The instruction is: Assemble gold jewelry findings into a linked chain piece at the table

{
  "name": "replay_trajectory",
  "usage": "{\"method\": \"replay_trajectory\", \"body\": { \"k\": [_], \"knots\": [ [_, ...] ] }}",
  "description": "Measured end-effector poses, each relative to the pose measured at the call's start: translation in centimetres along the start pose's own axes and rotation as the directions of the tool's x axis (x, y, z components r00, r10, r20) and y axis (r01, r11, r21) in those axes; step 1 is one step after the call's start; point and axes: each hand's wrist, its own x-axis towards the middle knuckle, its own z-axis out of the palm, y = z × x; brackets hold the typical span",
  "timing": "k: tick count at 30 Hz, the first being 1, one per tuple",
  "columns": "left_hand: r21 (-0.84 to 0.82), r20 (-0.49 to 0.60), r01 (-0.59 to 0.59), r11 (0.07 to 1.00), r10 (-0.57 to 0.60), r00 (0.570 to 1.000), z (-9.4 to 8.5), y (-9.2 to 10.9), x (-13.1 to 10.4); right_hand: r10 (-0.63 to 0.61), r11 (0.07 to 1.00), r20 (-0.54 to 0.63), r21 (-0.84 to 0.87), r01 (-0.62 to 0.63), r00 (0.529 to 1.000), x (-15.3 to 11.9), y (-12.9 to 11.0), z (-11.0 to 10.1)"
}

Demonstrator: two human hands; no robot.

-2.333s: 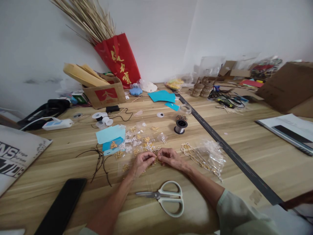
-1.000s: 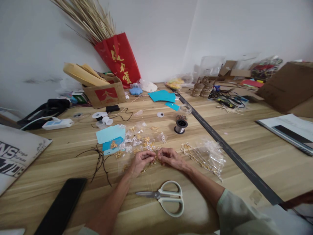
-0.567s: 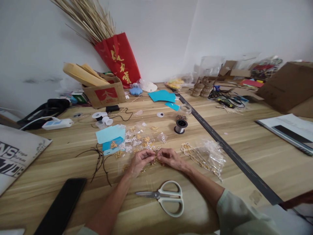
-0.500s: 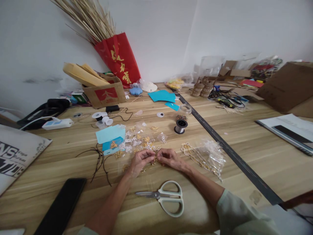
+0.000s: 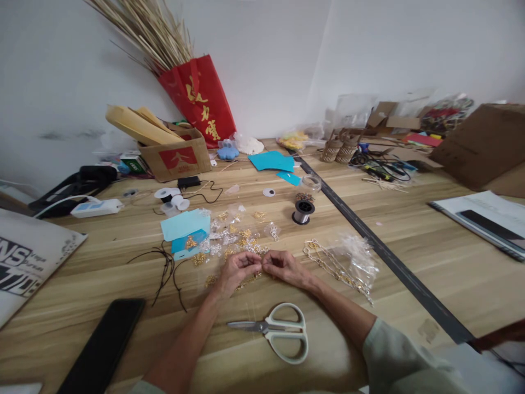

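Note:
Both hands meet fingertip to fingertip above a gold-coloured chain (image 5: 248, 281) lying on the table. My left hand (image 5: 238, 270) is closed in a pinch, thumb against fingers. Pressed close to it, my right hand (image 5: 284, 267) pinches too. Whatever lies between the fingertips is too small to make out. Just beyond the hands spread small gold and silver jewellery findings (image 5: 245, 236), some in clear bags. Scissors (image 5: 273, 331) with pale handles rest nearer to me, blades pointing left. Right of my right hand lie silver and gold chains (image 5: 334, 268) beside clear plastic bags (image 5: 359, 262).
Blue cards (image 5: 186, 227) and black cords (image 5: 164, 271) lie left of the hands. A wire spool (image 5: 303, 212) stands beyond them. A black phone-like slab (image 5: 102, 345) is at front left. A dark strip (image 5: 385, 251) crosses the table. Boxes and a red bag (image 5: 200, 101) line the back.
Both hands stay in nearly the same place. The fingertips have shifted very slightly, with the right hand a touch further left.

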Motion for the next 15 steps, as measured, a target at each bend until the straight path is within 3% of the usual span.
{"method": "replay_trajectory", "body": {
  "k": [15],
  "knots": [
    [-0.015,0.003,-0.024,1.0,0.024,1.0,0.06,-0.55,0.2,0.001,1.0,-0.025,0.02,0.0,1.0,0.0,0.46,0.15]
  ]
}}
